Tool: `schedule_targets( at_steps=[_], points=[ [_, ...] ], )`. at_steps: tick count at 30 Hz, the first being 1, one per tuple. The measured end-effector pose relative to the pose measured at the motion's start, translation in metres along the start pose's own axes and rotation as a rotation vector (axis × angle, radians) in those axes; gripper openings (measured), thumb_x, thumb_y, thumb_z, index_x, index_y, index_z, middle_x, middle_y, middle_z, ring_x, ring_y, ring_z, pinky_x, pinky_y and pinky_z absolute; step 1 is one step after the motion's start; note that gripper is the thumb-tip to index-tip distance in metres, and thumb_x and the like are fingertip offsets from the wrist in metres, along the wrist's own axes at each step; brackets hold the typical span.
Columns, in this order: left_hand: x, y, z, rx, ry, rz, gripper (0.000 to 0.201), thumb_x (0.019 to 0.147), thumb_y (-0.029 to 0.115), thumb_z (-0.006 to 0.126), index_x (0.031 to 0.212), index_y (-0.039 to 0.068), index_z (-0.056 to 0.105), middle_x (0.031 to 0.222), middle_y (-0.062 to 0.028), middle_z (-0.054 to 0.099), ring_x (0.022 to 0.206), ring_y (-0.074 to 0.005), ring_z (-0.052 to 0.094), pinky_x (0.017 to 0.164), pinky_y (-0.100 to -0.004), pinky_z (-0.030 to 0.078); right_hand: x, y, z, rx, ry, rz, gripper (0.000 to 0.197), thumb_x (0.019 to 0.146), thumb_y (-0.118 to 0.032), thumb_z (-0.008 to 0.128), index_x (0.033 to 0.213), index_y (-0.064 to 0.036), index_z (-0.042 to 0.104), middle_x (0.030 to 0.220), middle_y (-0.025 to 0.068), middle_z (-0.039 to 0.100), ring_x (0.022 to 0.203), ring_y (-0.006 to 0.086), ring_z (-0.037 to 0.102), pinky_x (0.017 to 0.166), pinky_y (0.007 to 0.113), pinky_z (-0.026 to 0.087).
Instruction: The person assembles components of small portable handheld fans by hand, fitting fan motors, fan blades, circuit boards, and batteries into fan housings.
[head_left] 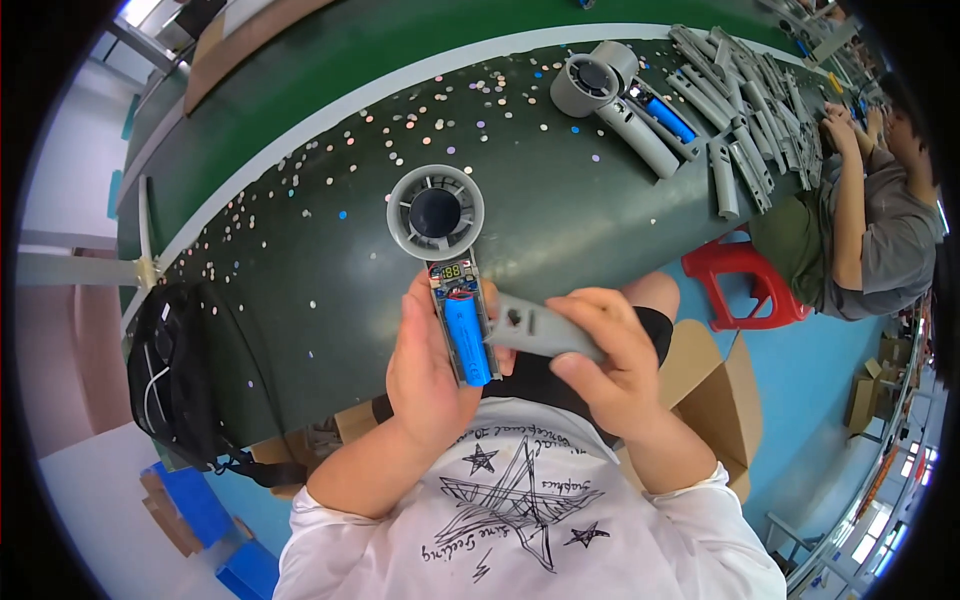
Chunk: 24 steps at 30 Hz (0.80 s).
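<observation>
My left hand is wrapped round the opened handle of a grey handheld fan, whose round head points away from me. Inside the handle lie a blue cylindrical battery and a small circuit board with a lit display. My right hand pinches a loose grey handle cover between thumb and fingers. The cover is tilted sideways, its left end close beside the open handle. Whether the two parts touch, I cannot tell.
At the far right of the dark green table are more fans and a pile of grey handle covers. Small round stickers dot the tabletop. A black bag lies left. A co-worker sits right, near a red stool.
</observation>
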<state>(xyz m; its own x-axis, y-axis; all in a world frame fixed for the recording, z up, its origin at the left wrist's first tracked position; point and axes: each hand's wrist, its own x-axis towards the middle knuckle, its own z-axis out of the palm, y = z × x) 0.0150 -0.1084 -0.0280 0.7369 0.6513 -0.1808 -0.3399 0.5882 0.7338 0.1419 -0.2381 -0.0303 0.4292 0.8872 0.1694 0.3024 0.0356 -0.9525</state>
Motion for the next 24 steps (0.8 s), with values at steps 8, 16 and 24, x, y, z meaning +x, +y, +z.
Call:
schedule_targets(
  at_steps=[8,16,24],
  points=[
    [-0.002,-0.011,-0.007,0.049,-0.169,0.126,0.066,0.101,0.056,0.019,0.137,0.003,0.031,0.096,-0.0071,0.053,0.072,-0.0151,0.051,0.065,-0.0286,0.044,0.011,-0.018,0.011,-0.424,0.218,-0.367,0.043,0.077,-0.006,0.075,0.116,0.0061,0.062,0.1,0.0187,0.065,0.077,0.0289,0.066,0.067,0.032,0.055],
    [-0.014,-0.017,-0.009,0.163,-0.106,0.134,0.078,0.097,0.065,0.022,0.145,0.004,0.022,0.128,-0.0081,0.048,0.116,-0.0203,0.048,0.101,-0.0354,0.039,0.011,-0.023,0.023,-0.48,0.216,-0.342,0.044,0.076,-0.012,0.078,0.114,0.005,0.063,0.096,0.0158,0.066,0.07,0.0243,0.066,0.056,0.03,0.055],
    [-0.013,-0.025,-0.006,0.301,-0.083,0.2,0.079,0.095,0.068,0.022,0.144,0.006,0.02,0.125,-0.0072,0.046,0.112,-0.0175,0.047,0.098,-0.0337,0.038,0.006,-0.027,0.029,-0.506,0.2,-0.304,0.046,0.078,-0.009,0.075,0.117,0.0102,0.061,0.098,0.021,0.066,0.079,0.0278,0.068,0.068,0.032,0.055]
  ],
)
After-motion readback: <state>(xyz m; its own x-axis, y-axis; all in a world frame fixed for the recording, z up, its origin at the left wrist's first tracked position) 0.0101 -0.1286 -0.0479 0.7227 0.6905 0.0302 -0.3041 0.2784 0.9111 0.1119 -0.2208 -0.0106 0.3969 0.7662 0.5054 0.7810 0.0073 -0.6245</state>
